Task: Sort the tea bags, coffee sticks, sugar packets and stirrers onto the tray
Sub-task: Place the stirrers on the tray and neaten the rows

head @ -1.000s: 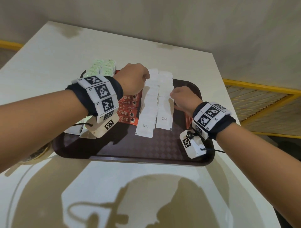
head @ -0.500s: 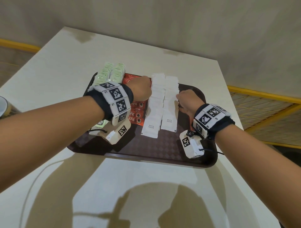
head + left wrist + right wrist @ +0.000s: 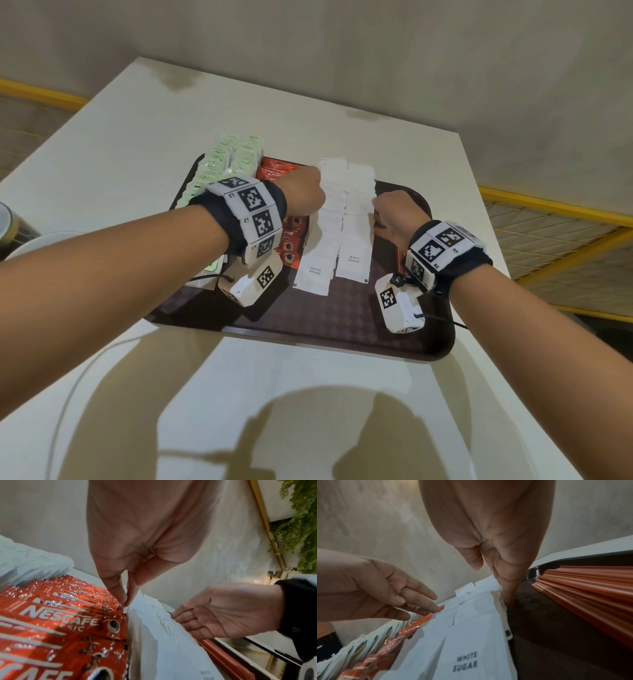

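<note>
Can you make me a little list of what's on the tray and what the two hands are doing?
tray: dark brown tray on a pale table
far left: green tea bags
next: red coffee sticks
middle: two rows of white sugar packets
right: orange stirrers
left hand: left hand, straight fingers touching the left edge of the sugar rows
right hand: right hand, fingers pressing the right edge of the sugar rows

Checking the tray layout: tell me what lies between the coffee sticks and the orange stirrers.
The two rows of white sugar packets lie between the coffee sticks and the stirrers, as the right wrist view shows.
</note>
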Demonstrator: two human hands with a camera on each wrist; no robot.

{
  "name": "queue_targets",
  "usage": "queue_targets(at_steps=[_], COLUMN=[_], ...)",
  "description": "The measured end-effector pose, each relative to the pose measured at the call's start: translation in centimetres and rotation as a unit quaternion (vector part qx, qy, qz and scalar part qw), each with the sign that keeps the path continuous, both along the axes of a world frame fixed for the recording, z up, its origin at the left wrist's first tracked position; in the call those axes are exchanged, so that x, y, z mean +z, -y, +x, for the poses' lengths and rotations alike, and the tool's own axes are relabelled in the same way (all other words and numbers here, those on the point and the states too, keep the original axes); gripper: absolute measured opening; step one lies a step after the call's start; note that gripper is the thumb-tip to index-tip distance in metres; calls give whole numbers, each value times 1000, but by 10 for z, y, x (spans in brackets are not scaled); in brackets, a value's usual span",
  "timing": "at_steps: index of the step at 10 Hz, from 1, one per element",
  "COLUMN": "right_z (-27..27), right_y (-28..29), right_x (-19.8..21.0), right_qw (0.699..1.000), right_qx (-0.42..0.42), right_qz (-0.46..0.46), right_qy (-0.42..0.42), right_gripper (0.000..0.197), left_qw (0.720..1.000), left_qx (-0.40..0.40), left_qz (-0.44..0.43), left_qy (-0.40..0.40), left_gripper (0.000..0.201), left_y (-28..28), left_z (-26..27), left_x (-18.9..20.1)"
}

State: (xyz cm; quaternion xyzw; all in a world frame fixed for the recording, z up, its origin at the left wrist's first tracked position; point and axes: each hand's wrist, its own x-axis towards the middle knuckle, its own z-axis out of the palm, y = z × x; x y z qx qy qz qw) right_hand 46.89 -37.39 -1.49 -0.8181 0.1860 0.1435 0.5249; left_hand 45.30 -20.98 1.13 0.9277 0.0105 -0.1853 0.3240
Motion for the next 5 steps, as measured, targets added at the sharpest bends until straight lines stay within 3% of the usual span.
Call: queue_targets(at_steps=[1,3,4,5], right_z=[0,8,-10,-31], right_y=[9,19,-2,-37], right_x=[11,17,31,34], right_qw=[987,968,928,863], right_qx=[69,72,183,332], right_qz=[-139,-174,-220,-295], right_qy=[37,167,237,239], right_gripper=[14,37,24,19], left_qw=[999,985,975,981], left_qx=[39,94,124,78], left_qz=[-19,-96,-79,-4], left_qy=[24,111,169,178], left_gripper=[23,46,37,27], left_y=[-9,-77,-108,-114], left_z=[-3,-43,-76,-121], left_x=[9,57,68,61])
